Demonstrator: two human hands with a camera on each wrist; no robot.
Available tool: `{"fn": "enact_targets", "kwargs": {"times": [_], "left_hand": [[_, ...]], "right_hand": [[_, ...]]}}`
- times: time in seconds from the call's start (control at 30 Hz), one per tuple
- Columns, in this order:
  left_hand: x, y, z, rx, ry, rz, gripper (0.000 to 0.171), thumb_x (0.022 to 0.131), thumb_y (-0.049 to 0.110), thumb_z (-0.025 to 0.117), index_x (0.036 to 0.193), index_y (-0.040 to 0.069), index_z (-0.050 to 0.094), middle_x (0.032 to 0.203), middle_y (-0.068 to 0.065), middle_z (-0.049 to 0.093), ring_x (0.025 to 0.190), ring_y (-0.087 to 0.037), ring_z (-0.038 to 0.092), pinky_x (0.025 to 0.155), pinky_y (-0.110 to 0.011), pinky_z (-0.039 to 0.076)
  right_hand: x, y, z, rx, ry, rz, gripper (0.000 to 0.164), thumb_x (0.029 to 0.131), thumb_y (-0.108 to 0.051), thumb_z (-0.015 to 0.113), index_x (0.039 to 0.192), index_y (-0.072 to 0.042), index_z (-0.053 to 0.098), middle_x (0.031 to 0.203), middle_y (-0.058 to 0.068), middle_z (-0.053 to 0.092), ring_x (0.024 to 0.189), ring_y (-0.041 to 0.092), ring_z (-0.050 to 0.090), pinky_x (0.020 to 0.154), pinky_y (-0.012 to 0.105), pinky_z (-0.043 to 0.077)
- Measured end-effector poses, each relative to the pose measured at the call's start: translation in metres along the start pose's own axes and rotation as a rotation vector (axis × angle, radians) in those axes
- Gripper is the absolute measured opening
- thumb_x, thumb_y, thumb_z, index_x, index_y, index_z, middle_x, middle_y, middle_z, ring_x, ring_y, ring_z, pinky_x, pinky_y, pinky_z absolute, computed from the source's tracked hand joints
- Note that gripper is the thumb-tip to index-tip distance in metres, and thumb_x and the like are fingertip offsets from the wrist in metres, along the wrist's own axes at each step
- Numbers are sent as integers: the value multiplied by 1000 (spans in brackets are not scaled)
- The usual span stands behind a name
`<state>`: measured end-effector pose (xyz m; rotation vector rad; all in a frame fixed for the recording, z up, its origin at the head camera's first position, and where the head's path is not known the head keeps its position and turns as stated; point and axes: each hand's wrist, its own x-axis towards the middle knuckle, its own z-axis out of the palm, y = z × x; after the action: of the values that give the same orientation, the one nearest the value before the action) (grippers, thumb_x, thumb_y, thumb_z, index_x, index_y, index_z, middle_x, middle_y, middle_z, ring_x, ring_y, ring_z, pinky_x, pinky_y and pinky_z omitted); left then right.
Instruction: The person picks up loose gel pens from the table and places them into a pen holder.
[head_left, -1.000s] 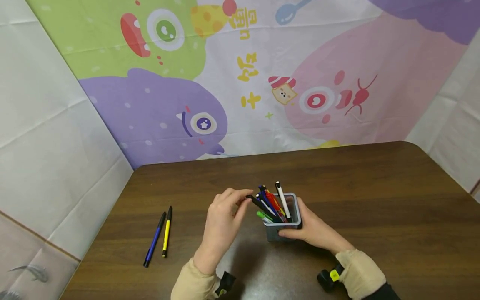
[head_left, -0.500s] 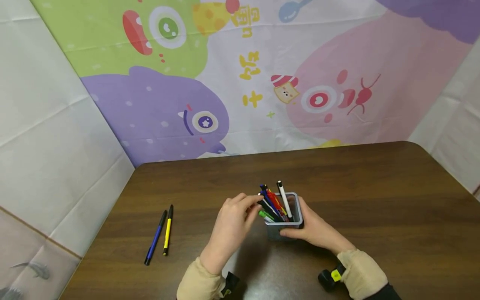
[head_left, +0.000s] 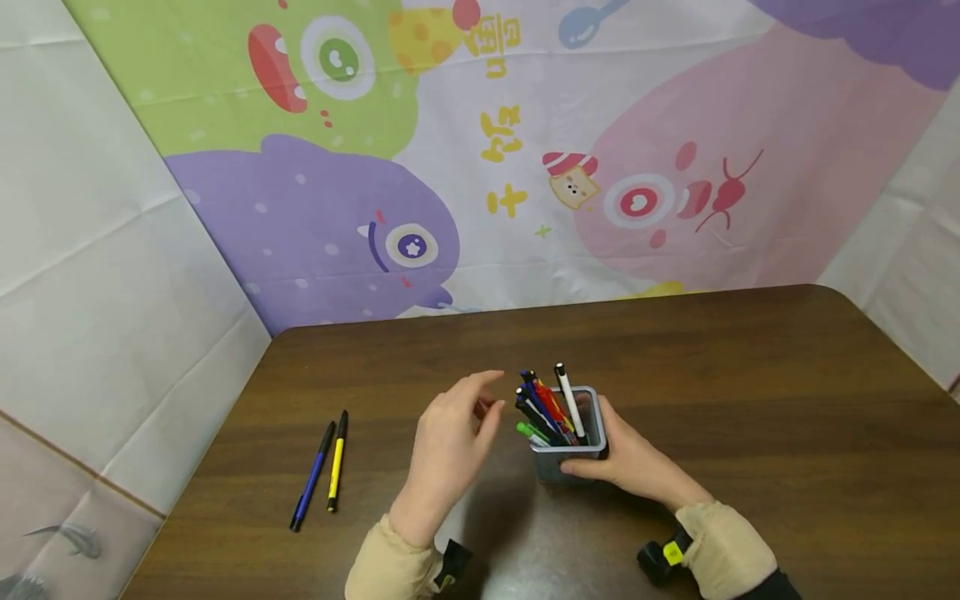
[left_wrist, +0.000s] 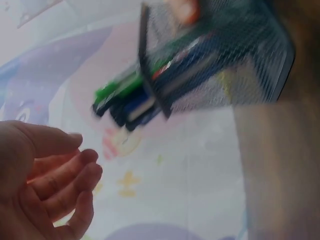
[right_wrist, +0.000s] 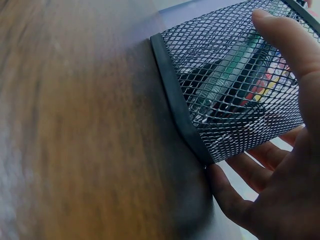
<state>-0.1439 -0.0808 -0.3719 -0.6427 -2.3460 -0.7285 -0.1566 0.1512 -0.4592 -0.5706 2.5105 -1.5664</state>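
A black mesh pen holder point(head_left: 558, 468) stands on the table, filled with several pens point(head_left: 542, 408) that lean to the left, plus a white pen point(head_left: 570, 404) standing taller at the right. My right hand point(head_left: 630, 454) grips the holder from its right side, thumb across the front. In the right wrist view its fingers point(right_wrist: 255, 167) curl round the mesh point(right_wrist: 230, 75). My left hand point(head_left: 450, 442) hovers just left of the pens, fingers loosely bent and holding nothing. The left wrist view shows a gap between its fingertips point(left_wrist: 90, 157) and the pen ends, among them a green pen point(left_wrist: 117, 87).
On the left of the brown wooden table point(head_left: 712, 358) lie a blue pen point(head_left: 312, 477) and a yellow pen point(head_left: 337, 462), side by side. A cartoon-printed cloth point(head_left: 510, 275) hangs behind the table's back edge.
My left hand moved in to the black pen's end half a second ago, then drew back left with nothing held. The right hand keeps its grip on the holder.
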Motion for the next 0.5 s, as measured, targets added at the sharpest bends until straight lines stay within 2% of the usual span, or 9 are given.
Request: {"fn": "enact_targets", "kwargs": {"times": [0.13,0.23,0.33,0.5], "left_hand": [[2,-13,-14,39,70,-85,24,80,11,66,104,9,62,73,4,61,56,-5,51,50,-26,42],[3,-24,-25,86,76,-170,20,80,12,67,100,8,63,73,1,62,54,-7,50,47,-28,42],[1,-34,-37,163,20,-267,18,80,14,67,96,7,64,75,-2,64,55,-11,54,47,-33,44],[-3,-51,-56,254,-145,-440,13,80,14,65,91,7,65,78,-4,66,59,-20,58,51,-41,46]], "right_hand": [[0,0,0,-1,2,7,84,72,-40,73,136,-22,23,133,9,42,116,20,46,96,49,36],[0,0,0,2,0,14,83,72,-40,73,136,-22,23,133,9,42,116,20,45,96,49,36],[0,-1,0,5,-1,19,83,72,-40,73,136,-22,23,133,9,42,116,20,45,96,50,36],[0,-1,-1,4,1,18,85,72,-40,74,137,-22,23,132,9,43,114,19,46,96,49,36]]}}
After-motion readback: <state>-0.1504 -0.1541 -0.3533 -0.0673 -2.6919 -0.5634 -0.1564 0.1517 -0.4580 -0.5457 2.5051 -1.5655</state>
